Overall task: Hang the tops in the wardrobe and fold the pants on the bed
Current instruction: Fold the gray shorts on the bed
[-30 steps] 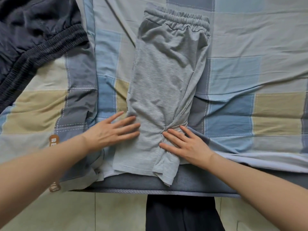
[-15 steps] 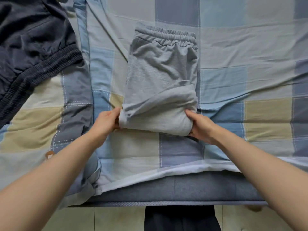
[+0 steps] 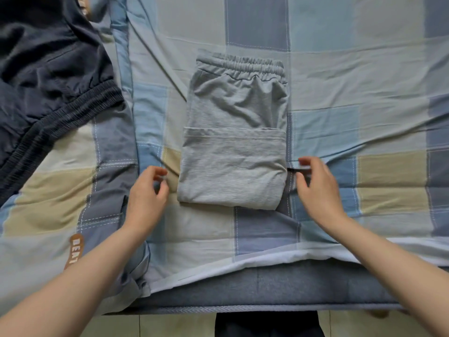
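From the head camera, I saw both hands had let go of the grey pants (image 3: 233, 152), which lay folded mid-frame on the checked bed sheet (image 3: 352, 76). The left hand (image 3: 145, 195) and right hand (image 3: 315, 188) hovered beside them, fingers loosely curled, holding nothing. A dark garment (image 3: 48, 76) lay upper left.

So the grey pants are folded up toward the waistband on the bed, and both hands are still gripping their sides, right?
Not quite. In the head view the grey pants do lie folded toward the waistband on the bed, but the left hand and right hand hover beside them, fingers loosely curled, touching nothing.
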### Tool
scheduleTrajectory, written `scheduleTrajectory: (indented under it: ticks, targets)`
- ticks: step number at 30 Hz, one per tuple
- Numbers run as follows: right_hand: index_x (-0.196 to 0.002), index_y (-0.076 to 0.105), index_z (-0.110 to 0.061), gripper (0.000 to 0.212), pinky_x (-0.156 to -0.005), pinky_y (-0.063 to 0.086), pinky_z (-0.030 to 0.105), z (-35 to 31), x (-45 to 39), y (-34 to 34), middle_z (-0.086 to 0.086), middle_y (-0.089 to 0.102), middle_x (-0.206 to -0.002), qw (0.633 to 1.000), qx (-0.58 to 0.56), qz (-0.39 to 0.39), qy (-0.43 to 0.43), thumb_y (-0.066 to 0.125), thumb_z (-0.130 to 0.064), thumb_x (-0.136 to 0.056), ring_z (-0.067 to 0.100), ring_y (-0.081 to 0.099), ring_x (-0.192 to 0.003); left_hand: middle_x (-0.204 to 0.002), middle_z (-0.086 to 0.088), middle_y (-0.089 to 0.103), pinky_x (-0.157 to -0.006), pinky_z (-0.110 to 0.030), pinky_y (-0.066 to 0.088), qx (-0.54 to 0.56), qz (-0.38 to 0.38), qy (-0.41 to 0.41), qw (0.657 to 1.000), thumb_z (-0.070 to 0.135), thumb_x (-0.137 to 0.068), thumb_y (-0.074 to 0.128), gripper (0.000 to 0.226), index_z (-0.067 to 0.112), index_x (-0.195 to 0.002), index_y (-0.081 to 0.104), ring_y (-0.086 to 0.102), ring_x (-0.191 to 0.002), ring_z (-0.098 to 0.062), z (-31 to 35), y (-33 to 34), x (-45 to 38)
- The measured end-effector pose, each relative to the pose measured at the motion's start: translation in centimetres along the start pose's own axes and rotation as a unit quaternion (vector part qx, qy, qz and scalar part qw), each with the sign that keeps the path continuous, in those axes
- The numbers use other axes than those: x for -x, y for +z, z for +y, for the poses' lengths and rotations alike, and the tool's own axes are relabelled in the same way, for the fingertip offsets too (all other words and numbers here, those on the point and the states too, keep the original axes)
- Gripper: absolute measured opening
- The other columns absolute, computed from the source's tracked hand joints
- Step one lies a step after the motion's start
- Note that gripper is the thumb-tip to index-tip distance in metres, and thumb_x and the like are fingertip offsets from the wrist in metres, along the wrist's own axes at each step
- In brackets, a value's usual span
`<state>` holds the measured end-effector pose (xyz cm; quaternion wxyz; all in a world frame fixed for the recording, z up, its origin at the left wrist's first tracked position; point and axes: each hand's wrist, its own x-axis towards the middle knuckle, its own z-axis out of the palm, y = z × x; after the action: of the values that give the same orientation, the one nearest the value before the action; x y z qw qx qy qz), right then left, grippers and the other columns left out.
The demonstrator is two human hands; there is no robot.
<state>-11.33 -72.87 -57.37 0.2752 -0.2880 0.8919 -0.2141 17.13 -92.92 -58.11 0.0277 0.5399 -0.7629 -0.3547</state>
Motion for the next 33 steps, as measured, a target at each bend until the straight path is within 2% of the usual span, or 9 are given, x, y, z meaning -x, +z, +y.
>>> scheduleTrajectory:
  ticks: [2, 5, 7, 10, 19, 24, 28, 30, 33]
  targets:
    - [-0.136, 0.048, -0.010, 0.055, -0.101, 0.041, 0.049, 0.1, -0.1, -1.2, 0.015, 0.051, -0.135, 0.948, 0.201, 0.018, -0.245, 0.042, 0.003, -0.082, 0.033, 0.048, -0.124, -0.125, -0.012, 0.061, -0.094, -0.044, 0.047, -0.159, -0.003, 0.217, 0.963, -0.010, -0.078, 0.055, 0.047, 0.008, -0.121, 0.059, 0.056, -0.114, -0.033, -0.4, -1.0, -0.9]
    - [-0.146, 0.039, -0.019, 0.067, -0.110, 0.034, 0.051, -0.8, -0.8, -1.4, 0.012, 0.039, -0.150, 0.798, 0.365, -0.035, -0.477, 0.021, 0.005, -0.086, 0.033, 0.037, -0.138, -0.151, -0.014, 0.042, -0.110, -0.053, 0.037, -0.364, -0.104, 0.453, 0.807, -0.006, -0.078, 0.042, 0.069, 0.015, -0.144, 0.042, 0.039, -0.138, -0.039, 0.5, -2.0, -3.9]
    - [-0.146, 0.036, -0.025, 0.064, -0.109, 0.036, 0.051, -0.8, -2.3, -0.9, 0.009, 0.037, -0.151, 0.728, 0.413, -0.048, -0.545, 0.012, 0.003, -0.094, 0.032, 0.036, -0.138, -0.157, -0.008, 0.031, -0.115, -0.053, 0.027, -0.421, -0.142, 0.508, 0.738, -0.002, -0.082, 0.031, 0.073, 0.022, -0.152, 0.032, 0.029, -0.144, -0.036, 1.5, -1.5, -5.8]
    - [-0.145, 0.037, -0.033, 0.055, -0.105, 0.040, 0.050, -1.1, -5.1, 0.6, 0.005, 0.040, -0.150, 0.686, 0.437, -0.040, -0.580, 0.031, -0.007, -0.097, 0.032, 0.038, -0.136, -0.159, -0.004, 0.027, -0.117, -0.051, 0.025, -0.457, -0.146, 0.518, 0.708, 0.008, -0.089, 0.028, 0.066, 0.025, -0.153, 0.028, 0.026, -0.145, -0.032, 2.8, -0.1, -8.4]
    - [-0.143, 0.044, -0.024, 0.048, -0.108, 0.038, 0.049, 0.2, -6.4, 0.7, 0.002, 0.045, -0.147, 0.733, 0.374, -0.094, -0.560, 0.037, -0.014, -0.097, 0.032, 0.041, -0.135, -0.161, -0.003, 0.020, -0.119, -0.048, 0.023, -0.410, -0.226, 0.500, 0.729, 0.023, -0.095, 0.025, 0.059, 0.031, -0.153, 0.024, 0.018, -0.148, -0.034, 3.3, 1.0, -7.9]
    - [-0.146, 0.037, -0.033, 0.050, -0.115, 0.025, 0.040, 2.5, -2.5, -1.4, -0.008, 0.038, -0.151, 0.742, 0.288, -0.273, -0.541, 0.034, -0.023, -0.097, 0.021, 0.031, -0.142, -0.162, 0.009, 0.015, -0.122, -0.032, 0.006, -0.249, -0.370, 0.478, 0.757, 0.022, -0.094, 0.034, 0.062, 0.038, -0.153, 0.024, 0.004, -0.151, -0.018, 2.5, 1.4, -2.6]
    - [-0.114, 0.060, -0.045, 0.031, -0.090, 0.033, -0.002, 2.8, 0.8, -2.9, -0.043, 0.056, -0.115, 0.891, -0.057, -0.396, -0.213, 0.058, -0.025, -0.091, -0.012, 0.052, -0.115, -0.122, 0.008, 0.067, -0.103, -0.029, 0.047, 0.153, -0.421, 0.107, 0.887, 0.042, -0.090, 0.063, 0.030, 0.031, -0.117, 0.066, 0.060, -0.116, -0.006, 3.3, 1.6, 0.3]
    - [-0.099, 0.068, -0.038, 0.012, -0.077, 0.046, 0.006, 2.3, 1.2, -3.0, -0.027, 0.069, -0.103, 0.911, -0.266, -0.315, 0.004, 0.064, -0.035, -0.088, -0.008, 0.062, -0.099, -0.099, 0.008, 0.072, -0.083, -0.027, 0.055, 0.285, -0.320, -0.094, 0.899, 0.068, -0.075, 0.065, 0.045, 0.030, -0.097, 0.073, 0.067, -0.093, -0.008, 3.8, 1.6, 0.2]
    - [-0.111, 0.055, -0.028, 0.035, -0.075, 0.054, 0.027, 1.8, 0.5, -2.2, -0.001, 0.066, -0.114, 0.899, -0.330, -0.235, 0.167, 0.051, -0.052, -0.086, 0.016, 0.064, -0.105, -0.087, 0.007, 0.069, -0.072, -0.024, 0.051, 0.302, -0.226, -0.158, 0.913, 0.051, -0.084, 0.068, 0.031, 0.024, -0.099, 0.066, 0.064, -0.082, -0.013, 4.5, 2.8, 0.3]
